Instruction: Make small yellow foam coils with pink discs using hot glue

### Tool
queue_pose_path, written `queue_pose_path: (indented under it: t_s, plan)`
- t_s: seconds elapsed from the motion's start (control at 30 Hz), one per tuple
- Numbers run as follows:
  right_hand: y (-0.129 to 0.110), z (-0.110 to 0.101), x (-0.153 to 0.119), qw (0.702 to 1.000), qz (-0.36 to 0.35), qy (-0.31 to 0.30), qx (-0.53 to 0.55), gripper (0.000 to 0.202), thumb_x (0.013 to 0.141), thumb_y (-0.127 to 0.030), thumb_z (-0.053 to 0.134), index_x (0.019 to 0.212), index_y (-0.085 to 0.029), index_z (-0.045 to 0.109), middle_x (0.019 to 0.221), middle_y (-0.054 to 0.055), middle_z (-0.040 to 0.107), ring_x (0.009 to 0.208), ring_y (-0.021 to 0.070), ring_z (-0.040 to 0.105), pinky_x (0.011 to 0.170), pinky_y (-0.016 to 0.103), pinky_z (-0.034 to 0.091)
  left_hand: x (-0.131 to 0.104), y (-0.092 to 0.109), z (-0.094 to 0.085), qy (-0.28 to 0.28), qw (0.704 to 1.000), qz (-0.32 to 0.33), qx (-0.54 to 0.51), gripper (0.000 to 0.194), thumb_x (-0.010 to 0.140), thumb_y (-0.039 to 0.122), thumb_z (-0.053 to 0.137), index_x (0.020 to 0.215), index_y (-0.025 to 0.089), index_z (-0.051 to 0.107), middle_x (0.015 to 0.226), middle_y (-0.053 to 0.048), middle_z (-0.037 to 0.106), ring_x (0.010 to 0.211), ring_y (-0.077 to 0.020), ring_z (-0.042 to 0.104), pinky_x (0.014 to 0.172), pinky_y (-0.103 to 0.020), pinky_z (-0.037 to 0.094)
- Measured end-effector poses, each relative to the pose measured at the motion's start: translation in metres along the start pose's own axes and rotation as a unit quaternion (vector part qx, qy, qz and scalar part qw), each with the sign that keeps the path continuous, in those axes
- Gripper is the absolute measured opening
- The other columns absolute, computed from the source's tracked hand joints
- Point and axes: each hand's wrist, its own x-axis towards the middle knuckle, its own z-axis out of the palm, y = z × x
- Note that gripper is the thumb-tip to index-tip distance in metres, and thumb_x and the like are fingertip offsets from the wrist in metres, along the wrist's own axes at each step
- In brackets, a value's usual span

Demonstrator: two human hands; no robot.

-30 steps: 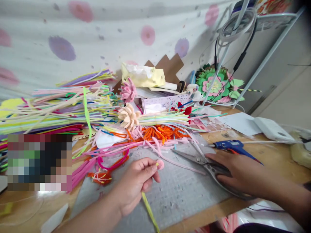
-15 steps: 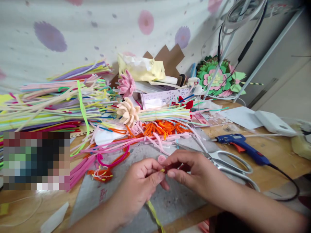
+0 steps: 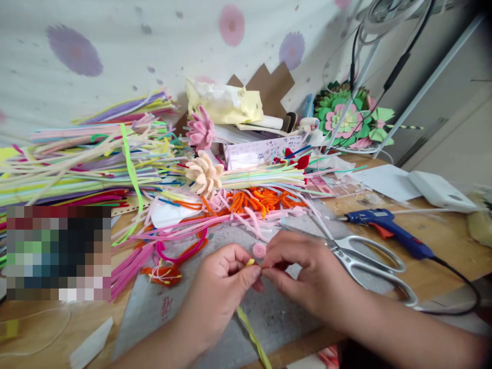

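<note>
My left hand is closed in a pinch, with a small yellow tip poking out between thumb and fingers. From below that hand hangs a twisted strip of yellow-green tape, reaching the lower edge of the view. My right hand is also pinched shut, its fingertips meeting those of the left; what lies between them is too small to make out. Just behind the fingertips, a small pink coiled rosette sits over the grey mat. Silver-handled scissors lie beside my right hand.
Bundles of coloured pipe cleaners fill the left side. A blue glue gun with a cord lies at right. Orange fuzzy pieces, a pink flower and a cream flower sit behind the mat. Part of the left is pixelated.
The view has shifted slightly. My fingertips have drawn a little apart and the yellow tip shows more clearly; the pinch of both hands stays closed.
</note>
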Motion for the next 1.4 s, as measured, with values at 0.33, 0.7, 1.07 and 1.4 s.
queue_pose_path:
  t_s: [0.33,0.7,1.07,1.4]
  plan:
    - [-0.003,-0.015,-0.001,0.992,0.082,-0.072,0.064,0.013,0.08,-0.01,0.051,0.071,-0.016,0.057,0.071,0.0,0.055,0.066,0.0123,0.05,0.062,0.024,0.039,0.001,-0.001,-0.002,-0.019,0.999,-0.037,-0.023,0.015,0.078,0.029,0.064,0.071,0.018,0.056,0.054,0.004,0.064,0.04,-0.0046,0.03,0.039,-0.02,0.017]
    - [0.012,-0.02,-0.019,0.916,0.229,-0.107,0.311,0.031,0.082,-0.04,0.057,0.072,-0.012,0.064,0.067,0.003,0.059,0.06,0.0119,0.052,0.06,0.026,0.043,-0.001,0.004,-0.001,-0.053,0.995,-0.038,-0.077,0.015,0.082,0.029,0.065,0.08,0.015,0.061,0.065,0.0,0.068,0.039,-0.0014,0.028,0.043,-0.022,0.016]
    - [0.017,-0.02,-0.016,0.973,0.193,-0.059,0.114,0.01,0.073,-0.017,0.057,0.073,-0.015,0.067,0.068,0.0,0.058,0.062,0.012,0.05,0.058,0.025,0.038,-0.002,0.005,-0.001,-0.067,0.996,-0.046,-0.043,0.014,0.087,0.026,0.056,0.085,0.014,0.063,0.068,-0.003,0.071,0.039,-0.002,0.028,0.042,-0.023,0.013]
    - [0.014,-0.013,-0.01,0.954,0.212,-0.075,0.2,0.022,0.08,-0.027,0.053,0.083,-0.015,0.071,0.068,0.002,0.064,0.061,0.0118,0.056,0.061,0.025,0.045,-0.003,0.005,0.001,-0.084,0.995,-0.049,-0.032,0.015,0.085,0.03,0.057,0.08,0.016,0.057,0.067,-0.002,0.071,0.038,-0.0025,0.03,0.04,-0.022,0.016]
